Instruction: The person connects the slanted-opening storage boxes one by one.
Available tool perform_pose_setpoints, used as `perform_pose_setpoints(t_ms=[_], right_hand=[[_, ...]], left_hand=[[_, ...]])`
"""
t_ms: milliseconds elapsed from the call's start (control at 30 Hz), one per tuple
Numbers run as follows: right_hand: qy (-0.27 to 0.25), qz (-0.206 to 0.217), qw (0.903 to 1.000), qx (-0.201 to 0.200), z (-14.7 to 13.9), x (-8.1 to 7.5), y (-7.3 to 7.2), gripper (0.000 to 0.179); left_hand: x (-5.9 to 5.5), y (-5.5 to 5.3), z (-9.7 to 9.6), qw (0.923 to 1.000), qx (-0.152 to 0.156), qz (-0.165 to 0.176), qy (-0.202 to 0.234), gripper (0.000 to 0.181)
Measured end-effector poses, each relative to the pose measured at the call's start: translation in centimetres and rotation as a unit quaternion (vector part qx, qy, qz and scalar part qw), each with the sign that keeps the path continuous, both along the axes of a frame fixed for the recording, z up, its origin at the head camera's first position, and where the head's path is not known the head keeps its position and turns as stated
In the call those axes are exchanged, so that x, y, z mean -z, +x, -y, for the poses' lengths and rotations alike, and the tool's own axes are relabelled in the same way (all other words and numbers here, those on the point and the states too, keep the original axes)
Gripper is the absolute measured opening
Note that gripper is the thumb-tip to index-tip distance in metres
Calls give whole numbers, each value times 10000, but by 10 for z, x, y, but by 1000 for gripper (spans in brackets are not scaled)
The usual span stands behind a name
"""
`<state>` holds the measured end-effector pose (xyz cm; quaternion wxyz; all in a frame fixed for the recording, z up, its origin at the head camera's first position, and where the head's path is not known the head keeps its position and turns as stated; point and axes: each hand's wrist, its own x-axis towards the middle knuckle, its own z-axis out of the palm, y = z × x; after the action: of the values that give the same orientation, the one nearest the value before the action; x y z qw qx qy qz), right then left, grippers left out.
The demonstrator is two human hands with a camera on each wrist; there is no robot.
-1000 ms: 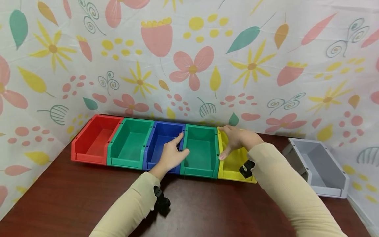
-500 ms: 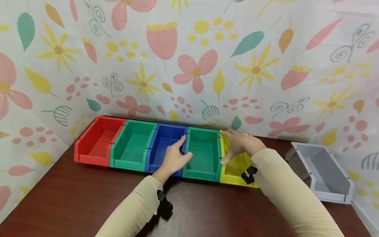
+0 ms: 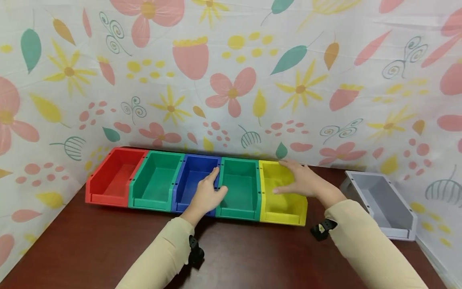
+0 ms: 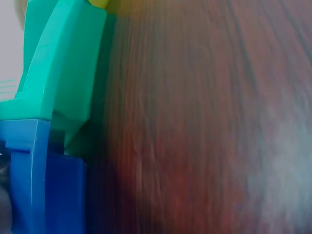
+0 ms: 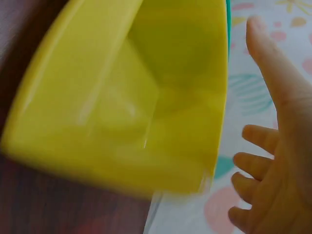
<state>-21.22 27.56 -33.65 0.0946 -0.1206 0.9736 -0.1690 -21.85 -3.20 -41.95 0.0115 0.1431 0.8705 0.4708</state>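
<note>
Five storage bins stand in a touching row along the wall: a red bin, a green bin, a blue bin, a second green bin and a yellow bin. My left hand lies over the blue bin, index finger stretched along its right-hand wall and thumb pointing toward the second green bin. Its other fingers are hidden. Over the yellow bin's right side in the head view is my right hand, fingers spread; in the right wrist view it appears apart from the bin, holding nothing.
A grey bin stands at the right end of the dark wooden table, angled away from the row. A white floral cloth hangs close behind the bins.
My right hand has come off the left wall of the yellow bin and shifted right. My left hand stays at the blue bin's wall. The head view has swung slightly.
</note>
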Motion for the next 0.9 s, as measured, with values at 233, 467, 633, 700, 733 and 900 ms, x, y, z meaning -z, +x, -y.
perform_pose_setpoints(t_ms=[233,467,633,700,733,900], right_hand=[[127,-350,9970,676,-42,-3,19,99],[196,-520,9911,1211,-101,-8,41,91],[446,-707,9849,1519,-150,-4,58,87],[541,-855,9815,1626,-170,1,65,85],[598,-913,9795,1694,-179,4,69,85],[546,-875,9717,2124,-217,18,86,93]], left_hand=[[2,-1,16,9997,-143,-84,-179,69],[3,-1,29,9992,-187,-199,-282,68],[1,-1,41,9986,-128,-224,-465,69],[0,-2,46,9982,-48,-188,-569,69],[-1,-2,49,9980,0,-151,-613,69],[-10,-2,56,9952,-22,-197,-963,68]])
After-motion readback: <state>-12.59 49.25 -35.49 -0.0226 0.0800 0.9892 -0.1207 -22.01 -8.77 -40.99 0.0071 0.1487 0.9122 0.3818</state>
